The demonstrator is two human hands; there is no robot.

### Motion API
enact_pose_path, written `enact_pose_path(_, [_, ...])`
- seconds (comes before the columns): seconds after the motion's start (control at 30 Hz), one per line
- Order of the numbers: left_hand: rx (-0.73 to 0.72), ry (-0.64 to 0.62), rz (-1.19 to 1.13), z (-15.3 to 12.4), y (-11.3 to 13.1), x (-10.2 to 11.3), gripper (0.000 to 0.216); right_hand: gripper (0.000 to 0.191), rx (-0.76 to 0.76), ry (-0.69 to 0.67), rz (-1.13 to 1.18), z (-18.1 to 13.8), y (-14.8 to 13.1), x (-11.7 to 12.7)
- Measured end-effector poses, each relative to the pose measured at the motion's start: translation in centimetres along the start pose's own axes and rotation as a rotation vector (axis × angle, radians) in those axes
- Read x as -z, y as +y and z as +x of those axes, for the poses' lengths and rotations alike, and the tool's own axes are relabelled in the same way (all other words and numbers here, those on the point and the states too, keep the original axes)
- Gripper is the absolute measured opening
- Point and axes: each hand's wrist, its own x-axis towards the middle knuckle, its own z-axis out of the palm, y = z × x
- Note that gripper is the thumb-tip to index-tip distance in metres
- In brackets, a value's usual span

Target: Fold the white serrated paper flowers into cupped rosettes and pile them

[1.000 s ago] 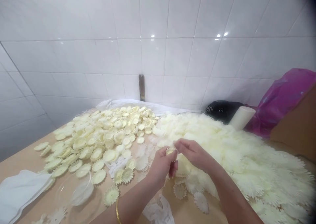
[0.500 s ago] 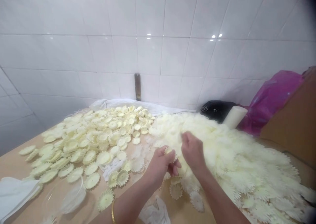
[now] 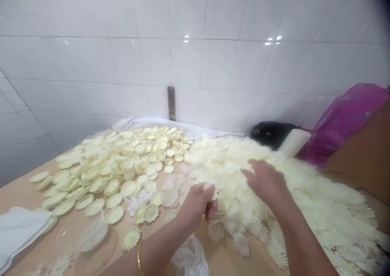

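My left hand (image 3: 197, 206) is closed, thumb against fingers, on a small cream scalloped flower disc (image 3: 214, 192); how many layers it has I cannot tell. To its right, my right hand (image 3: 268, 183) hovers over or touches a broad heap of thin, pale yellow-white flower petal pieces (image 3: 219, 158). Its thumb and index finger are spread apart with nothing visible between them; the other fingers are partly hidden. Left of both hands lies a pile of thicker cream flower discs (image 3: 122, 162) with notched edges, several showing a small centre hole.
A clear plastic bowl (image 3: 93, 231) and a folded white sheet (image 3: 22, 233) lie at left. A crumpled white cloth (image 3: 191, 255) is near the front. At right stand a white roll (image 3: 294, 143), a black bag (image 3: 269, 133), a purple bag (image 3: 344, 121) and a brown carton (image 3: 362, 150). White tiles back the table.
My right hand has moved right, away from the left hand, and its fingers have opened over the heap. My left hand keeps its hold on the flower disc. The view has shifted slightly.
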Motion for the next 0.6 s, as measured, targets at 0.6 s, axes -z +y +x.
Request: enact_pose_path(0.6, [0.017, 0.038, -0.04, 0.1, 0.2, 0.5, 0.053, 0.014, 0.35, -0.367, 0.598, -3.0, -5.2, 1.4])
